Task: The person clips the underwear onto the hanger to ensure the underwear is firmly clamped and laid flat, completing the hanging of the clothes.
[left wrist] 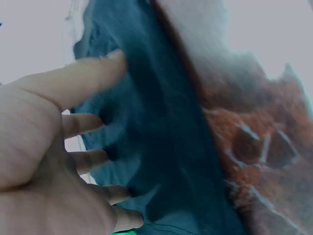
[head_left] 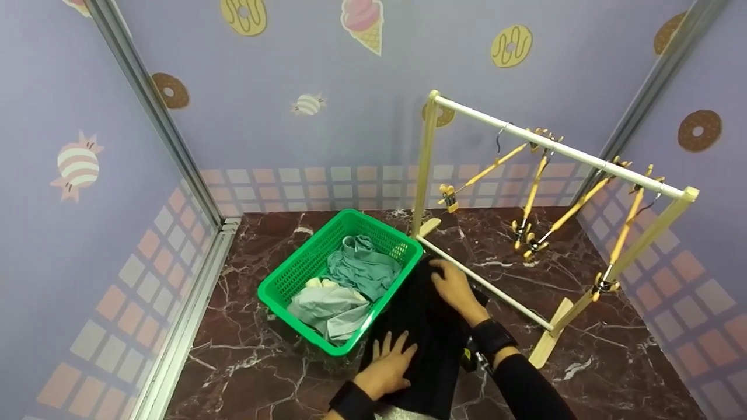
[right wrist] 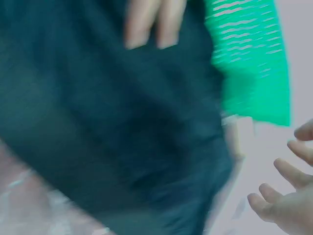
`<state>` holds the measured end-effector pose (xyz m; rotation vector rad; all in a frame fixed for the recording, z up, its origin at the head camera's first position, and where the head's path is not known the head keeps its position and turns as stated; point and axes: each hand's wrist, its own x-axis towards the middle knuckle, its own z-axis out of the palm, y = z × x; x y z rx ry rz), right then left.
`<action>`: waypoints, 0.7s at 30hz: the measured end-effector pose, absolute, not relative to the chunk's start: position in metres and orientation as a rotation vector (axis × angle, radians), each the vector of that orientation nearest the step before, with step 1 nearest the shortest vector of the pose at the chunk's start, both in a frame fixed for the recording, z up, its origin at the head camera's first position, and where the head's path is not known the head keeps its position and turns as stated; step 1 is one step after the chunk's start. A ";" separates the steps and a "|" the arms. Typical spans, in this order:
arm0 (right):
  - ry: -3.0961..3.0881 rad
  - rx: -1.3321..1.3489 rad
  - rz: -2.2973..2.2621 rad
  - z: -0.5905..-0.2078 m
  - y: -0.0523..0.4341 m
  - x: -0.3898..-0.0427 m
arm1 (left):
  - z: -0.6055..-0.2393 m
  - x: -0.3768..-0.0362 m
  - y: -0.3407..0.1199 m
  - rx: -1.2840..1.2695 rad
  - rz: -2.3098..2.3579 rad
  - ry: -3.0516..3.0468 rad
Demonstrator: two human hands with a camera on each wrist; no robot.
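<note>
A dark garment (head_left: 429, 332) lies spread on the marble surface, just right of a green plastic basket (head_left: 295, 274). My left hand (head_left: 392, 353) lies flat on the garment's lower left part with fingers spread; in the left wrist view the left hand (left wrist: 93, 122) hovers close over the dark cloth (left wrist: 161, 147). My right hand (head_left: 452, 283) rests on the garment's upper end, beside the basket's corner. The right wrist view is blurred: it shows the right hand's fingers (right wrist: 151, 22), the dark cloth (right wrist: 112, 127) and the basket's wall (right wrist: 249, 63).
The basket holds crumpled teal and pale clothes (head_left: 356, 271). A wooden drying rack (head_left: 554, 149) with several yellow clip hangers (head_left: 534, 192) stands to the right, its base rail right behind the garment. Patterned walls close in on three sides.
</note>
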<state>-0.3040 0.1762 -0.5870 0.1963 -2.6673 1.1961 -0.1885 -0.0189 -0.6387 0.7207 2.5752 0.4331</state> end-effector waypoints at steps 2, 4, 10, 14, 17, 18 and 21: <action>-2.533 0.097 1.306 -0.562 0.173 -0.302 | -0.636 -0.185 -0.018 0.761 0.460 2.628; -2.407 0.008 1.392 -0.537 0.172 -0.301 | -0.633 -0.181 -0.016 0.810 0.486 2.701; -2.036 -0.126 1.781 -0.475 0.171 -0.297 | -0.619 -0.173 -0.006 0.902 0.519 2.839; -1.850 -0.122 1.976 -0.454 0.166 -0.300 | -0.615 -0.170 0.000 0.967 0.576 2.860; -1.744 -0.149 2.080 -0.442 0.163 -0.305 | -0.615 -0.167 0.004 1.016 0.601 2.880; -1.710 -0.161 2.108 -0.438 0.163 -0.307 | -0.616 -0.167 0.006 1.023 0.605 2.881; -1.626 -0.214 2.167 -0.427 0.165 -0.316 | -0.618 -0.164 0.010 1.033 0.604 2.874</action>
